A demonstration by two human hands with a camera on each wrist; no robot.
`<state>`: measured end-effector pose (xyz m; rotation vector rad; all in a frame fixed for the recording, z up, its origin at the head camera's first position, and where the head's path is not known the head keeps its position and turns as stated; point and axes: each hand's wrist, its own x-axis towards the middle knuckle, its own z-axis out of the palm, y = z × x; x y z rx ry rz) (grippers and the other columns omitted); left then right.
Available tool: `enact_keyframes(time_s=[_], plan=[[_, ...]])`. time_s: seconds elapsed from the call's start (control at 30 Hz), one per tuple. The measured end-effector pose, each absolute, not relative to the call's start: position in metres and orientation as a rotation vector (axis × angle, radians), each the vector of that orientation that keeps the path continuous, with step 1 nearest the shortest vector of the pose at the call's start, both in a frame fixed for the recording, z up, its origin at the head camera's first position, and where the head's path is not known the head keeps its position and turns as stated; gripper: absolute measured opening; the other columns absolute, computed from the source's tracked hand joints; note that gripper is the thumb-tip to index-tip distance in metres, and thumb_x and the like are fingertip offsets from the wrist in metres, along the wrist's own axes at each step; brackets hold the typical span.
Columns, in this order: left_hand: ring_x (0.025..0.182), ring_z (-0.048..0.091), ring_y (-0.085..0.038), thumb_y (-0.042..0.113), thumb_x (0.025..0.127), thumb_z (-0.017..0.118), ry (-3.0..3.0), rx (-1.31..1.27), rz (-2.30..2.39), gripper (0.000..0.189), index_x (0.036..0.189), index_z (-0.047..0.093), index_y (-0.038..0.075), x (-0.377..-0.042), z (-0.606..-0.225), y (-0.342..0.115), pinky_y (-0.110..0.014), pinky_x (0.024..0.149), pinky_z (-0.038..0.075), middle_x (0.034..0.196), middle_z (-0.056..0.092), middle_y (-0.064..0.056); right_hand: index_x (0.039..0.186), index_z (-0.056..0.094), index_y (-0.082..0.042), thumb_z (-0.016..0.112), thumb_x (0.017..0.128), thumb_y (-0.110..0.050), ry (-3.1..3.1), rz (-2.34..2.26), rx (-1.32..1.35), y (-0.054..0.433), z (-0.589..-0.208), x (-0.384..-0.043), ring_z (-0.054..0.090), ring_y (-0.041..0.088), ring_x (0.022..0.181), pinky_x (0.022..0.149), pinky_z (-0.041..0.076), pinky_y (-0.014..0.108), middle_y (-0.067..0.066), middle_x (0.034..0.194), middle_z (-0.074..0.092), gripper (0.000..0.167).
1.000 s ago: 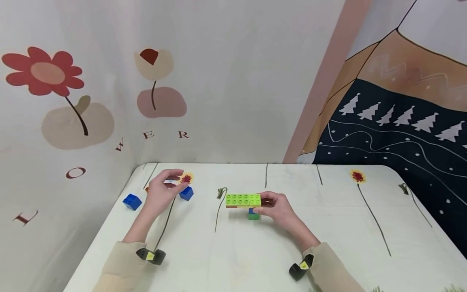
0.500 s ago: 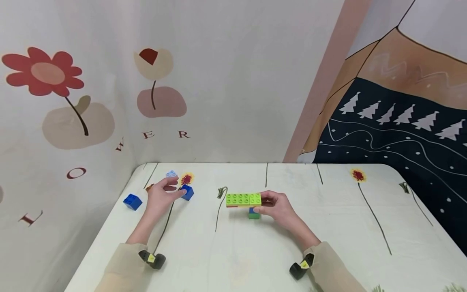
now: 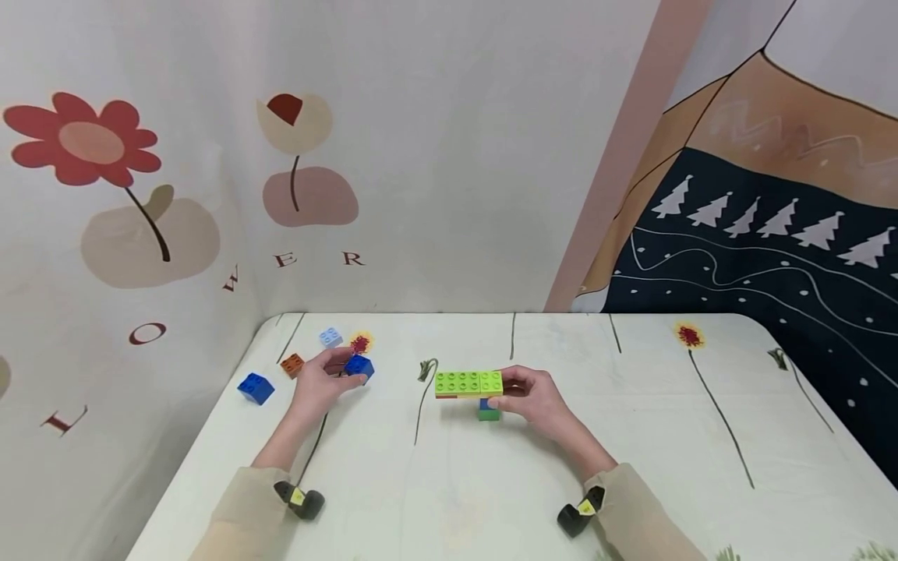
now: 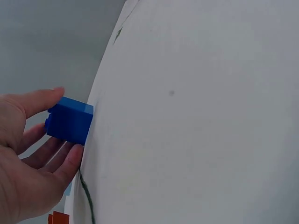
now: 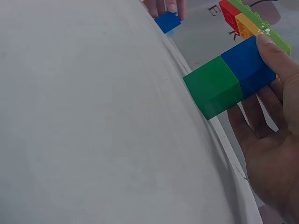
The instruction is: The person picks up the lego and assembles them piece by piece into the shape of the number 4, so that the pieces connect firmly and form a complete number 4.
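My left hand (image 3: 324,386) pinches a blue toy building brick (image 3: 359,368) at the left of the table, thumb on one side and fingers on the other. The left wrist view shows the same blue brick (image 4: 70,120), its studs toward the palm. At the middle, my right hand (image 3: 535,399) holds a stack of toy bricks by its blue brick (image 5: 250,65). Below that is a green brick (image 5: 214,86), standing at the tabletop. Across the top run lime green bricks (image 3: 466,382), overhanging to the left, with a red brick (image 5: 229,17) and a yellow brick (image 5: 247,27) under them.
Loose on the table's left side lie another blue brick (image 3: 256,388), an orange brick (image 3: 291,365) and a light blue brick (image 3: 330,336). The white tablecloth (image 3: 449,483) carries printed flowers. A patterned curtain (image 3: 449,156) hangs behind the far edge.
My left hand has come down and slightly right onto the blue brick and now pinches it. The light blue and orange bricks have come into view. My right hand and the stack have stayed put.
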<state>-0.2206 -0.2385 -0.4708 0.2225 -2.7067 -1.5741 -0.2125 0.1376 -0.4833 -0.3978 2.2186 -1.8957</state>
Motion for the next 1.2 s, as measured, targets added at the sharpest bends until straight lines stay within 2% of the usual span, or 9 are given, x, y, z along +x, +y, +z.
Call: enact_keyframes(time_s=[0.27,0.77,1.2], plan=[[0.117,0.061,-0.037,0.010,0.090,0.081,-2.734,0.184,-1.470,0.050,0.135,0.061,0.000,-0.225,-0.475,-0.237,-0.046,0.097,0.055,0.129,0.063,-0.023,0.119,0.069,0.007,0.082,0.086,-0.004,2.221,-1.895,-0.399,0.138,-0.483,-0.213,0.068,0.029,0.101,0.085,0.057,0.025,0.017,0.113,0.072,0.037],[0.119,0.060,-0.039,0.003,0.095,0.072,-2.757,0.200,-1.475,0.044,0.137,0.061,-0.002,-0.224,-0.472,-0.236,-0.046,0.097,0.055,0.130,0.062,-0.026,0.120,0.069,0.006,0.082,0.087,-0.005,2.229,-1.890,-0.399,0.138,-0.484,-0.212,0.067,0.028,0.101,0.085,0.056,0.025,0.016,0.113,0.072,0.037],[0.125,0.057,-0.037,0.005,0.095,0.071,-2.747,0.138,-1.585,0.046,0.139,0.060,0.000,-0.223,-0.459,-0.228,-0.044,0.100,0.053,0.138,0.058,-0.024,0.120,0.068,0.006,0.082,0.087,-0.006,2.228,-1.892,-0.417,0.139,-0.485,-0.212,0.068,0.029,0.101,0.085,0.056,0.025,0.017,0.113,0.072,0.038]])
